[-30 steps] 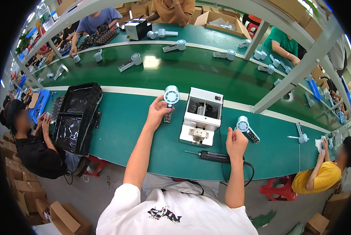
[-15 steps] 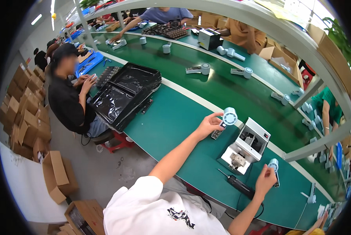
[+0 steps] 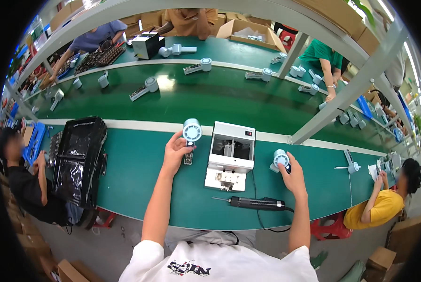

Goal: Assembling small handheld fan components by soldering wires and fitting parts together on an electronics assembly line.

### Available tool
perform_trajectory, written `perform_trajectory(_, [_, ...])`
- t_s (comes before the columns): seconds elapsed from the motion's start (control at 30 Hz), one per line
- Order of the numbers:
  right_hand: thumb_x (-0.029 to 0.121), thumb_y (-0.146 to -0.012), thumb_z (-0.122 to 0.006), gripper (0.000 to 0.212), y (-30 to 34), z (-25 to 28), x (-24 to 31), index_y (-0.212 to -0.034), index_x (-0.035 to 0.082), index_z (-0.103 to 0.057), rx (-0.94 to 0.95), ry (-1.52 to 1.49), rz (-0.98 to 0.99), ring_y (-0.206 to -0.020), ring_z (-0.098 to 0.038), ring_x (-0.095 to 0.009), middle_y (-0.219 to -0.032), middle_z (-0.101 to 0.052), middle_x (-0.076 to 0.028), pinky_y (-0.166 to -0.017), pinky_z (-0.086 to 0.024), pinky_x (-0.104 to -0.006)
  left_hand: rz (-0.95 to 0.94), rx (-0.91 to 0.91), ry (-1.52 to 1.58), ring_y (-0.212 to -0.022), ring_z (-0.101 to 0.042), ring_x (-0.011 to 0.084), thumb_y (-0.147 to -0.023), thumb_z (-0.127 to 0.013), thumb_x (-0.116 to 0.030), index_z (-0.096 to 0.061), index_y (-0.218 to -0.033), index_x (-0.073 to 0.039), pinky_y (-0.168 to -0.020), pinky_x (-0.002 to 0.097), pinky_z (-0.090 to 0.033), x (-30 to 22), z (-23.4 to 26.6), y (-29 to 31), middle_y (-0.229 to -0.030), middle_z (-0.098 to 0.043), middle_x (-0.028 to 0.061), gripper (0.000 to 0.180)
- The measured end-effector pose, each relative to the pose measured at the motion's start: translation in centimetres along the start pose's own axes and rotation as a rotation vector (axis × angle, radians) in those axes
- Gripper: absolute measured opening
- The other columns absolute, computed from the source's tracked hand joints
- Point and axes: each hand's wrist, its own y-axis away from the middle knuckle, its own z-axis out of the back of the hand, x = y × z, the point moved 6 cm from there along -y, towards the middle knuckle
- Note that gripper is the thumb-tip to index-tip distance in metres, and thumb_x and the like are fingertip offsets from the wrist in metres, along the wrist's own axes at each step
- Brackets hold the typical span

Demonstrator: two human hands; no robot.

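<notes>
- 2 small handheld fans were in our grasp: our left hand [image 3: 175, 151] had its fingers curled shut around the dark handle of the left fan [image 3: 191, 132], whose round white head stood up above the near green bench [image 3: 140, 178].
- We held the right fan [image 3: 280, 159] in our right hand [image 3: 292, 176], fingers wrapped closed on its handle, its round head tilted toward the left and low over the bench.
- Between our 2 hands sat a white box-shaped machine [image 3: 230, 155] with an open top, resting on the bench.
- Just in front of that machine lay a black electric screwdriver [image 3: 256, 203] on its side, bit pointing left, with its cable [image 3: 271, 229] trailing off the near edge.
- We saw a black tray stack [image 3: 79, 160] farther left on the bench, beside a seated person in black [image 3: 25, 188].
- Behind the bench ran a green conveyor belt [image 3: 210, 101] carrying several more fans, such as 1 lying flat [image 3: 144, 88].
- At the far right sat a person in yellow [image 3: 375, 209].
</notes>
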Motion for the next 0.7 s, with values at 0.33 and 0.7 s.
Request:
perform_trajectory(0.33, [0.052, -0.099, -0.048, 0.058, -14.4, -3.6, 2.5, -0.134, 0.006, -0.049, 0.177, -0.401, -0.059, -0.065, -0.06, -0.016, -0.081, -0.064, -0.009, -0.062, -0.049, -0.0303, 0.01, 0.001, -0.078, -0.099, -0.065, 0.0244, -0.073, -0.066, 0.015, -0.046, -0.136, 0.005, -0.088, 0.0393, -0.058, -0.4, 0.1, -0.2, -0.102, -0.065, 0.0136, 0.067])
perform_trajectory(0.7, [0.034, -0.075, -0.082, 0.053, -40.4, -14.6, 6.4, -0.11, 0.002, -0.059, 0.085, 0.016, 0.153, -0.106, -0.065, -0.035, -0.108, -0.069, -0.019, -0.088, -0.052, -0.042, -0.009, 0.024, -0.115, -0.096, -0.064, 0.0221, -0.072, -0.071, 0.016, -0.047, -0.134, 0.005, -0.087, 0.0409, -0.059, -0.1, 0.0, -0.5, -0.095, -0.064, 0.0099, 0.067])
